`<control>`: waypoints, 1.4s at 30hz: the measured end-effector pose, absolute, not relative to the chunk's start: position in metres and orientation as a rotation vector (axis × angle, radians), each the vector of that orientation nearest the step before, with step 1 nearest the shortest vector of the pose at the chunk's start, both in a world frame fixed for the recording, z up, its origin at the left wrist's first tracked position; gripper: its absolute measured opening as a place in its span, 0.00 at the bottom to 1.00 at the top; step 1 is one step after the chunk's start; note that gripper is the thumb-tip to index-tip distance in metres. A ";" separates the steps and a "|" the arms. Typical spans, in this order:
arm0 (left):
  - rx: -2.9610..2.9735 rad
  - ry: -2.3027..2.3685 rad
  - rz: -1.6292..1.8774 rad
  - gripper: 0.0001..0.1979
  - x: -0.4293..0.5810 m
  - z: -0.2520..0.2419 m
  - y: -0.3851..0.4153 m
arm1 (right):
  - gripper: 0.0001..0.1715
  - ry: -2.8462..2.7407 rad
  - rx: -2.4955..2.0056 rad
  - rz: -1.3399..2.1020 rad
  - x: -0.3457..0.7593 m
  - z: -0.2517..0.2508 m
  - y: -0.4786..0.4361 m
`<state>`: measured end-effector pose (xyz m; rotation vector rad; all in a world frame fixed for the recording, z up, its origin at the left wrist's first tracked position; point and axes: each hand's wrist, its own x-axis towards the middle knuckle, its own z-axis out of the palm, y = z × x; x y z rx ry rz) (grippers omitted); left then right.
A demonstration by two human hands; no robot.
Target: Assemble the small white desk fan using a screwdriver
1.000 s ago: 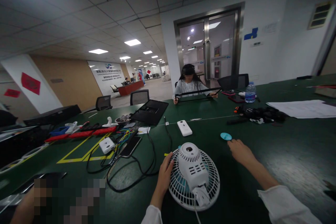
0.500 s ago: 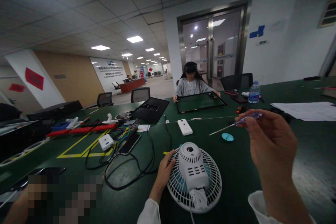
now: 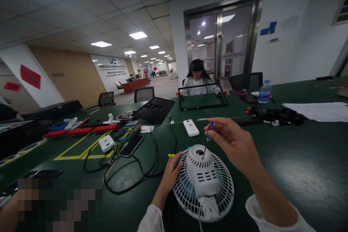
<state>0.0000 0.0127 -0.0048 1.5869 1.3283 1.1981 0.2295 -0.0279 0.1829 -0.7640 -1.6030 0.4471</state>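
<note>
A white electric fan (image 3: 204, 177) lies face down on the green table, with its motor housing and rear cage upward. My left hand (image 3: 172, 171) grips the left edge of the cage, fingers curled over the rim. Between the fingertips of my right hand (image 3: 233, 141) is a screwdriver (image 3: 208, 135) with a clear purple handle. It stands tilted, its tip at the top of the housing, beside a dark opening. A white cord (image 3: 200, 221) runs from the fan's base toward me.
Beyond the fan lies a white power bank (image 3: 191, 128). Black cables (image 3: 130, 188), a phone (image 3: 132, 145) and a white box (image 3: 106, 143) are to the left. Across the table, a person holds a black frame (image 3: 203, 108). A water bottle (image 3: 264, 92) and papers (image 3: 318, 111) are at right.
My right hand has brought the screwdriver left and down onto the fan housing, turning it steeper. The round blue piece is now hidden from view. The person opposite has raised the black frame more upright.
</note>
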 end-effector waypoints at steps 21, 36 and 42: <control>1.569 1.296 1.213 0.23 0.000 -0.006 0.013 | 0.14 -1.752 -0.791 0.145 0.224 0.177 -0.024; 1.569 1.285 1.207 0.23 -0.001 -0.007 0.012 | 0.14 -1.792 -0.731 -0.022 0.224 0.181 -0.027; 1.572 1.301 1.200 0.23 0.000 -0.003 0.010 | 0.11 -1.766 -0.710 -0.047 0.223 0.182 -0.026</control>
